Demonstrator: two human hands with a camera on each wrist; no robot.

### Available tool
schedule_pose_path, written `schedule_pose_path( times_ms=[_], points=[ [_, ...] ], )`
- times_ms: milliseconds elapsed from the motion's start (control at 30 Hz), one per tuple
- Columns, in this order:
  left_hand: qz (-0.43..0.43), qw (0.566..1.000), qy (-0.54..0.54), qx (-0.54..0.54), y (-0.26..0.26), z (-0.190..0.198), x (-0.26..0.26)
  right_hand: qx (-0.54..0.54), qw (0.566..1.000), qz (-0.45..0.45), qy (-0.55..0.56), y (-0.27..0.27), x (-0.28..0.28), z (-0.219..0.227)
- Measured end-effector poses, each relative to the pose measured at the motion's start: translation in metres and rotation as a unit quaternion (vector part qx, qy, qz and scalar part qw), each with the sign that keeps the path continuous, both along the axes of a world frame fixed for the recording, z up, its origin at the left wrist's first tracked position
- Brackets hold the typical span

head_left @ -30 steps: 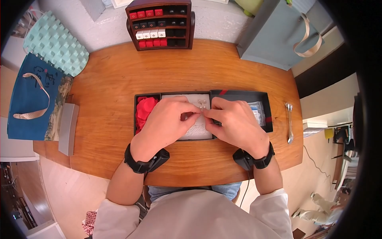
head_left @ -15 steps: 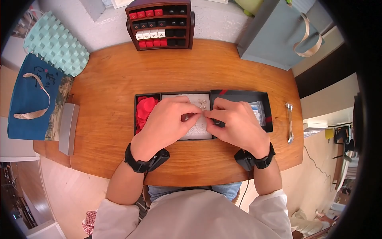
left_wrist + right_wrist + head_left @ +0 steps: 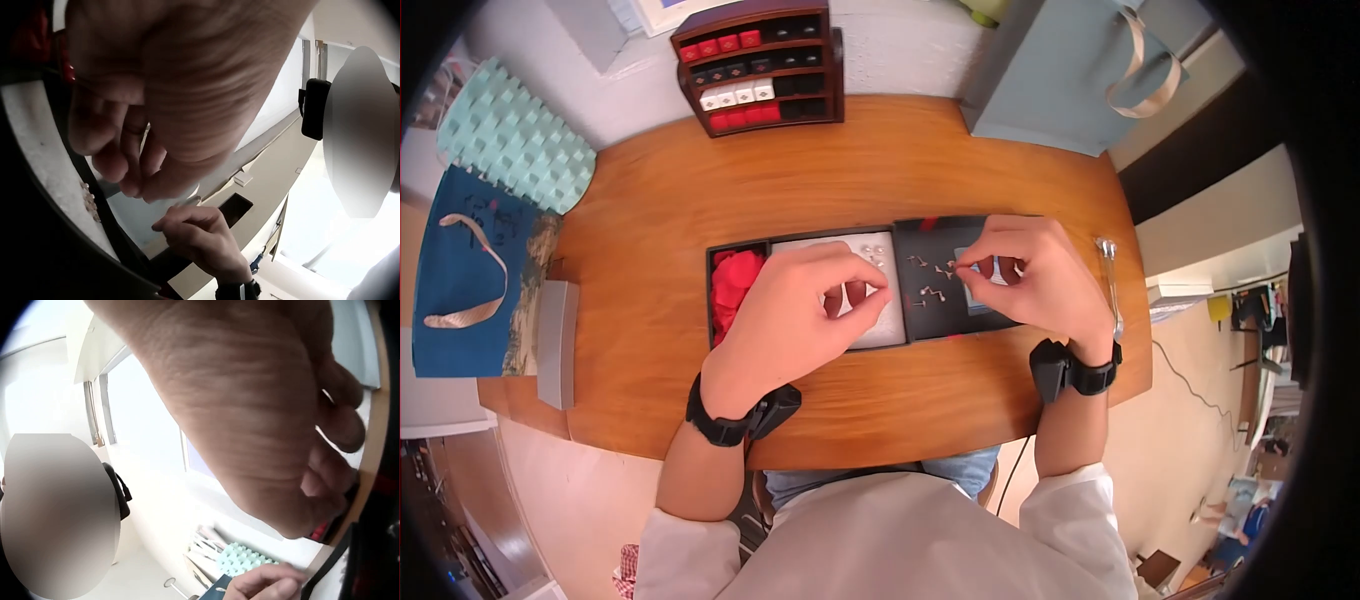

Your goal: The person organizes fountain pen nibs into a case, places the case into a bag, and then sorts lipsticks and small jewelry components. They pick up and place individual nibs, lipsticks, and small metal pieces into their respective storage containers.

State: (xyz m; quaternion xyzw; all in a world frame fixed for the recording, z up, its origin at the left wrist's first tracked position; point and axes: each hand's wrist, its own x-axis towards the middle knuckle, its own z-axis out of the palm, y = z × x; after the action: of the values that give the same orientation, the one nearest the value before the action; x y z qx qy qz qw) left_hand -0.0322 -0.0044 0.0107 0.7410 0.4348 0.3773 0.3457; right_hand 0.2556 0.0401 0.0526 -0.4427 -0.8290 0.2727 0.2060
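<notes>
My left hand (image 3: pixel 800 315) hangs over the white padded insert (image 3: pixel 795 243), thumb and forefinger tips together; whether something tiny lies between them cannot be seen. Small pearl pieces (image 3: pixel 872 250) stand on the insert, just beyond those fingertips. Over the black tray (image 3: pixel 925 325), my right hand (image 3: pixel 1040 275) has thumb and forefinger closed at a small metal piece (image 3: pixel 948 269), which they appear to pinch. Several more small metal pieces (image 3: pixel 930 293) lie in the tray. The left wrist view shows curled fingers of my left hand (image 3: pixel 150 112); the right wrist view shows my right palm (image 3: pixel 250 412).
Red petals (image 3: pixel 735 285) fill the box's left section. A bluish packet (image 3: pixel 975 300) lies under my right hand. Behind stand a wooden rack (image 3: pixel 760 65) and a grey-blue bag (image 3: pixel 1050 80). At the right is a metal tool (image 3: pixel 1109 270); a blue bag (image 3: pixel 470 290) stands left.
My right hand has moved right, apart from my left, and over the black tray. The metal pieces there have come into view. The head view has shifted, and the scene sits further left.
</notes>
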Motion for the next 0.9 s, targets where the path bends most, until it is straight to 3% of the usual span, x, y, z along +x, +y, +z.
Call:
schedule_pose_path(
  times_ms=[267, 533, 767, 867, 900],
  points=[
    [-0.052, 0.986, 0.124, 0.100, -0.005, -0.014, 0.030, -0.062, 0.993, 0.068, -0.076, 0.002, 0.002, -0.028],
    [-0.049, 0.994, 0.082, 0.045, -0.005, -0.016, 0.029, -0.071, 0.996, 0.023, -0.051, 0.001, 0.001, -0.028],
    [-0.020, 0.999, 0.040, 0.017, -0.001, -0.006, 0.016, -0.051, 0.996, 0.042, -0.060, 0.004, 0.005, -0.037],
    [0.016, 0.999, -0.038, -0.031, 0.003, -0.009, 0.004, -0.008, 0.997, 0.057, -0.053, 0.004, 0.003, -0.035],
    [0.019, 0.999, -0.037, -0.030, 0.003, -0.007, 0.001, -0.001, 0.999, 0.043, 0.000, 0.001, 0.000, -0.029]
  ],
)
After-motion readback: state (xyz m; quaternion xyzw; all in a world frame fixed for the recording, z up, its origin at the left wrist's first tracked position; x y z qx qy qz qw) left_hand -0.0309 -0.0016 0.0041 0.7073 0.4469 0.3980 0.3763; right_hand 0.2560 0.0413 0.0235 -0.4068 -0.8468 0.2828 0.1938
